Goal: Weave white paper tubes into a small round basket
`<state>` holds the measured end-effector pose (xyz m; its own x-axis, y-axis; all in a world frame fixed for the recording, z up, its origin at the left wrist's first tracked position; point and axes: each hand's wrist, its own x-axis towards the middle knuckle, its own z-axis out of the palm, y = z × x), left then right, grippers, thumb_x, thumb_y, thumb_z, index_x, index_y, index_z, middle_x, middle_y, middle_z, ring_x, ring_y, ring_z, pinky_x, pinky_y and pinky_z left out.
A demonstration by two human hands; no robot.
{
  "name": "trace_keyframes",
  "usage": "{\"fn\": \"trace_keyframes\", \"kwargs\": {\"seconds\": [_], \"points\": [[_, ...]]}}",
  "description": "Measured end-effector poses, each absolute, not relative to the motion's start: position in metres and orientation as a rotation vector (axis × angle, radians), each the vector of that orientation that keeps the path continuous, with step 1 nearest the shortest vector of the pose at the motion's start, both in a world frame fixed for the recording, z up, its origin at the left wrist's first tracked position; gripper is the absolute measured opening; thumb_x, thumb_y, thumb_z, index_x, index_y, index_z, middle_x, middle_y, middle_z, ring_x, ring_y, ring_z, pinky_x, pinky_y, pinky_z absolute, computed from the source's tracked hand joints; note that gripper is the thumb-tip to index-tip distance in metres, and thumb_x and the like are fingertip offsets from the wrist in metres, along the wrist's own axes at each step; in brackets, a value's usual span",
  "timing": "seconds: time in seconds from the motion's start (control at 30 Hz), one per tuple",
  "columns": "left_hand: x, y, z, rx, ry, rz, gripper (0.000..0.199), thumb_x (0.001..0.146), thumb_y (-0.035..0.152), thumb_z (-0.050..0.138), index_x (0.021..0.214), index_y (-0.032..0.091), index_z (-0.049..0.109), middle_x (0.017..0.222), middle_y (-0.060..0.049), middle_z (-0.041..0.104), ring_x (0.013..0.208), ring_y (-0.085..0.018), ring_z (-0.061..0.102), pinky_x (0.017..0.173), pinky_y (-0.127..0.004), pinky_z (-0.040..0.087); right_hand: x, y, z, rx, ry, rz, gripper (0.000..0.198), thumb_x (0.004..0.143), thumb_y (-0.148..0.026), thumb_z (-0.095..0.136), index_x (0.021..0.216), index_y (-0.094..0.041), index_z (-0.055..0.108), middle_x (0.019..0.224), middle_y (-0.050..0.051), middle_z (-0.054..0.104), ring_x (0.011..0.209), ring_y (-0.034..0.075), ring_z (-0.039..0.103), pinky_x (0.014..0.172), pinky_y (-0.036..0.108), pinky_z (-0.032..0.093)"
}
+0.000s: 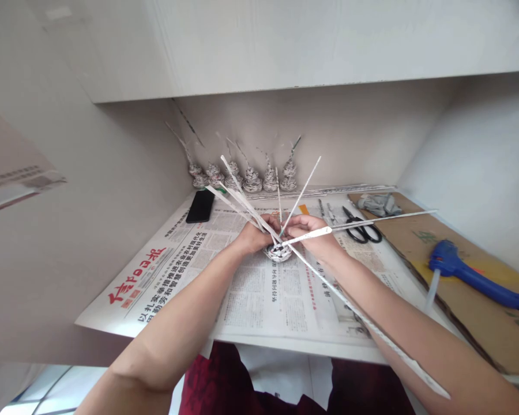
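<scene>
A small round weaving of rolled newspaper strips (278, 252) is between my two hands, just above the newspaper-covered tabletop. Long paper sticks (303, 193) fan out from it in several directions, and one (363, 317) runs down along my right forearm. My left hand (259, 233) grips the weaving's left side with bent fingers. On the right, my right hand (309, 229) has its fingers closed at the base of the sticks, against the weaving. The fingertips are partly hidden behind the strips.
Several woven paper gourds (251, 180) stand along the back wall. A black phone (200, 206) lies at the left on the newspaper (177, 276). To the right are black scissors (361, 229), cardboard (419, 253), crumpled grey material (379, 204) and a blue glue gun (471, 274). A panel (285, 52) overhangs above.
</scene>
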<state>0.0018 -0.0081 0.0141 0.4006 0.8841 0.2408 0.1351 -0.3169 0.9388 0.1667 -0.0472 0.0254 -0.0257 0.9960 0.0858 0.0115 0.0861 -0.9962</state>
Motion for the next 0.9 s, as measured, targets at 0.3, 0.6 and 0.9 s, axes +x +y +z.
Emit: {"fn": "trace_keyframes", "kwargs": {"seconds": [0.3,0.6,0.9], "points": [[0.0002,-0.0102,0.0152,1.792,0.856,0.932,0.021,0.061,0.029,0.074,0.072,0.013,0.066,0.069,-0.003,0.068,0.065,-0.014,0.061,0.065,-0.025,0.049,0.1671,-0.0488,0.0279,-1.143,-1.387,1.072,0.012,0.068,-0.025,0.066,0.079,-0.019,0.067,0.074,0.003,0.071,0.061,0.017,0.065,0.058,0.029,0.053],[-0.002,-0.0091,0.0154,1.872,0.95,1.053,0.013,0.064,0.024,0.069,0.067,0.014,0.062,0.063,0.0,0.063,0.06,-0.011,0.056,0.062,-0.023,0.046,0.1697,-0.0511,0.0273,-1.325,-1.742,0.636,0.018,0.073,-0.033,0.065,0.087,-0.021,0.065,0.085,0.003,0.07,0.076,0.018,0.064,0.069,0.029,0.048],[-0.0047,-0.0058,0.0155,2.004,0.99,1.126,0.011,0.064,0.022,0.069,0.065,0.015,0.061,0.063,0.001,0.059,0.061,-0.011,0.054,0.062,-0.022,0.044,0.1683,-0.0573,0.033,-1.582,-1.877,0.441,0.024,0.075,-0.047,0.064,0.076,-0.023,0.064,0.075,0.002,0.067,0.072,0.019,0.061,0.059,0.028,0.04]]}}
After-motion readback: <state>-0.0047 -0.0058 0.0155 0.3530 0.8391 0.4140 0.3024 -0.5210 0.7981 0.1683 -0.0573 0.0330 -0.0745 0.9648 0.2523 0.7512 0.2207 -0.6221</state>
